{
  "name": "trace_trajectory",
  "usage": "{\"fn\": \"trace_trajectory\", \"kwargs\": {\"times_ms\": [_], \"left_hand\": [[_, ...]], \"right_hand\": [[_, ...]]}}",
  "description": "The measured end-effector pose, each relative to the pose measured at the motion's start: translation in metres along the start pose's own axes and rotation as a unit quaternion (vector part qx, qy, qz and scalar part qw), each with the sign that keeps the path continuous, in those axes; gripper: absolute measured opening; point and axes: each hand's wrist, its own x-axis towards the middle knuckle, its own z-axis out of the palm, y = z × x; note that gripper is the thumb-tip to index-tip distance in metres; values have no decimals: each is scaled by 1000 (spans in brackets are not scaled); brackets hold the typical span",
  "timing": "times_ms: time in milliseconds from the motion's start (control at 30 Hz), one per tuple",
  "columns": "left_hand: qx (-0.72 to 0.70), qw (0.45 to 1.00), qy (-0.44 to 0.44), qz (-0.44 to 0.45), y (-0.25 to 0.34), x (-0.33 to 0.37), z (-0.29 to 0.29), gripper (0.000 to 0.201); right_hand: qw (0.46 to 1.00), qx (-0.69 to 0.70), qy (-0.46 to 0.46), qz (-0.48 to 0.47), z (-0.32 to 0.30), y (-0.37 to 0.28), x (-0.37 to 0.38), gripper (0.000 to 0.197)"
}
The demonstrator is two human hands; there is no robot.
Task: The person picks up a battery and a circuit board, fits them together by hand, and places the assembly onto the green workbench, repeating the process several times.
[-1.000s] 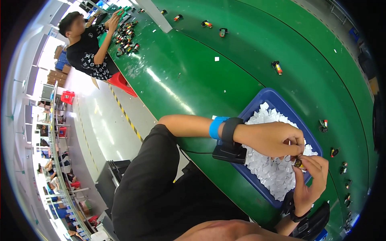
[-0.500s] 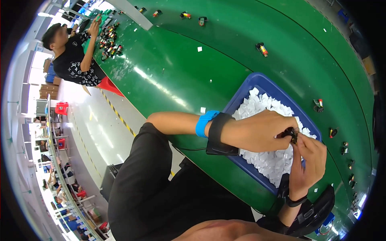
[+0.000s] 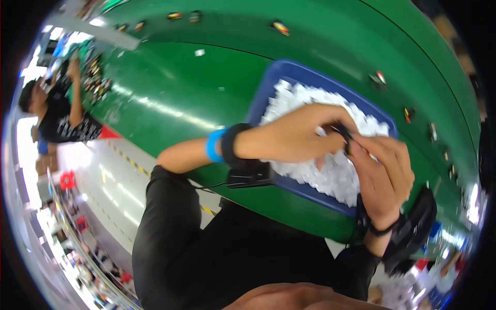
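Observation:
My left hand [image 3: 302, 138] and my right hand [image 3: 383, 178] meet over a blue tray [image 3: 268, 95] heaped with small white pieces [image 3: 330, 175]. Together they pinch a small dark part [image 3: 345, 135] between the fingertips. It is blurred, so its shape is unclear. My left wrist wears a blue band and a black strap with a black box under it. A black strap and a black device sit on my right wrist.
The tray rests on a wide green conveyor belt [image 3: 170, 77]. Several small dark parts [image 3: 280, 26] lie scattered along the belt's far side and right edge. Another person [image 3: 57, 116] in a black shirt works at the belt far left. A pale floor with yellow striped tape runs below.
The view has swung and closed in on the tray. Both hands stayed together on the small dark part, shifting from the tray's near right corner toward its middle.

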Motion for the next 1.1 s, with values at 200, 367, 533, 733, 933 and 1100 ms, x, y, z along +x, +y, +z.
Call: {"fn": "trace_trajectory", "kwargs": {"times_ms": [200, 367, 533, 733, 933, 1100], "left_hand": [[27, 998, 57, 25, 11, -5, 6, 35], [121, 987, 107, 12, 24, -13, 20, 41], [302, 940, 148, 58, 17, -12, 24, 46], [393, 892, 212, 67, 23, -18, 25, 46], [325, 938, 111, 51, 25, -16, 13, 41], [139, 981, 90, 96, 16, -13, 10, 40]], "right_hand": [[1000, 3, -6, 16, -1, 12, -11, 30], [997, 63, 40, 28, -6, 18, -12, 34], [993, 99, 27, 53, -9, 16, -12, 35], [997, 62, 37, 37, -4, 13, -12, 36], [999, -4, 32, 2, -7, 11, -5, 40], [1000, 8, 14, -13, -12, 7, -5, 42]]}}
